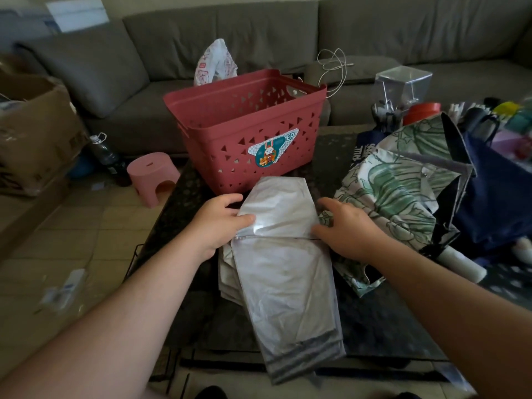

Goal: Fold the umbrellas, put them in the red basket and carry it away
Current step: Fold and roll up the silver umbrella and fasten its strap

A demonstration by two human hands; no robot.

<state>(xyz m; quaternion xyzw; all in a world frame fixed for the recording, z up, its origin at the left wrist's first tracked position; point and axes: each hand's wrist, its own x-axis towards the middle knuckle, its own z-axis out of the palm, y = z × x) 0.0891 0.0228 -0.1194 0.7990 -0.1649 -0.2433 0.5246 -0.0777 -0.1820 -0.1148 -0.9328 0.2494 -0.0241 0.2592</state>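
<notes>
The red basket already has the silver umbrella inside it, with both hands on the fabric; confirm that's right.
Not quite. The head view shows the silver umbrella lying on the table in front of the red basket, not inside it. The rest holds: the left hand and the right hand are both on its fabric, one at each side.

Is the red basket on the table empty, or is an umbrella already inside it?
Cannot tell fully. The red basket stands upright, and nothing shows above its rim or through its holes, but its floor is hidden.
</notes>
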